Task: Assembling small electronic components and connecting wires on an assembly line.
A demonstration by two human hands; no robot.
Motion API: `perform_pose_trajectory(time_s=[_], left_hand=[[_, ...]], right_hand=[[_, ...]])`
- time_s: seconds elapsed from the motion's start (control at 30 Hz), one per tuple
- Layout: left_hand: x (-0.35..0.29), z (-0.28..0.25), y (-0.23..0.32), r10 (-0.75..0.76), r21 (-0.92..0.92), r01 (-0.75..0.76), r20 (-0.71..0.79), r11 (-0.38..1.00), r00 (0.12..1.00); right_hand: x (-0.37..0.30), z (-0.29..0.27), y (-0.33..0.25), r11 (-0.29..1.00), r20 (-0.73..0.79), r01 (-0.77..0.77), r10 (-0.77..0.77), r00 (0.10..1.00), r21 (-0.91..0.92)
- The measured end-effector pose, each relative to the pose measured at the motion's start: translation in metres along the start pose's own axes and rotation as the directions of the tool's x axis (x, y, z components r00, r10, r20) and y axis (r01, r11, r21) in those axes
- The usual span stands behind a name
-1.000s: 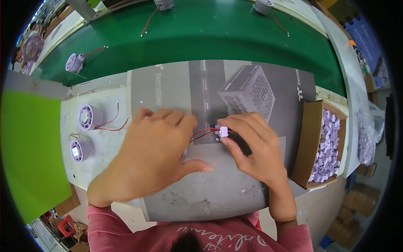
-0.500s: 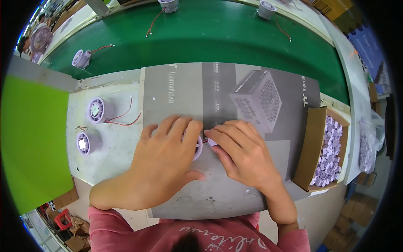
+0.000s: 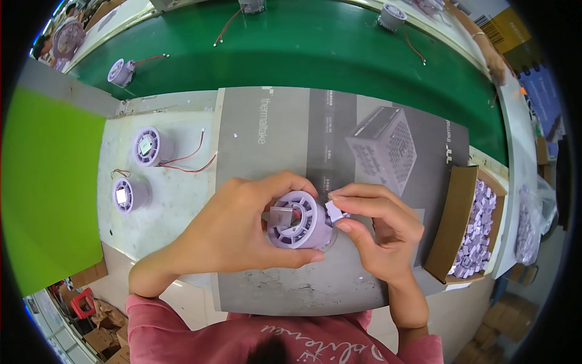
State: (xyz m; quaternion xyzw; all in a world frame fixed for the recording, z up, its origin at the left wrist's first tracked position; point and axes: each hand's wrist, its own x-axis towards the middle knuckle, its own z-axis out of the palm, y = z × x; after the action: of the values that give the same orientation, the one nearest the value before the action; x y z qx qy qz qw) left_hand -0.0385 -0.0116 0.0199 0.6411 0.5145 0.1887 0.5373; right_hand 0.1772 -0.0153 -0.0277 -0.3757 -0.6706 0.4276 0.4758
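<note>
One green belt spans beyond both grips. Nearer, one pale worktop shows left of the left grip; the rest lies mostly beneath one grey printed sheet under both grips. One brown carton stands right of the right grip.

The left grip spreads wide round one lavender fan, fingers above, thumb below; the right grip is narrow, pinching a block. The held fan is round and spoked, with a greyish square plate over its hub and some red inside; whether it rests on the sheet, I cannot tell. Two more fans sit left of the left grip, three beyond it on the belt, one cut off by the upper edge.

The single pinched block, pale lavender, is partly covered by fingertips, just beside the held fan. Similar pieces in the carton overlap too much to count.
</note>
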Motion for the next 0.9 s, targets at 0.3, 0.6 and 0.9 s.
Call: perform_pose_trajectory(time_s=[0.3,0.6,0.9], left_hand=[[0.004,0.005,-0.001,0.059,-0.125,-0.059,-0.005,0.99,0.998],[0.004,0.013,-0.002,0.085,-0.271,-0.09,-0.031,0.958,0.996],[-0.003,0.03,0.009,0.511,0.366,-0.413,-0.23,0.834,0.828]], right_hand=[[-0.004,0.0,-0.011,0.984,-0.066,0.116,-0.126,0.99,-0.139],[0.0,-0.004,-0.019,0.904,-0.004,0.222,-0.24,0.971,-0.366],[0.002,-0.015,-0.028,0.643,-0.078,0.267,-0.455,0.887,-0.718]])
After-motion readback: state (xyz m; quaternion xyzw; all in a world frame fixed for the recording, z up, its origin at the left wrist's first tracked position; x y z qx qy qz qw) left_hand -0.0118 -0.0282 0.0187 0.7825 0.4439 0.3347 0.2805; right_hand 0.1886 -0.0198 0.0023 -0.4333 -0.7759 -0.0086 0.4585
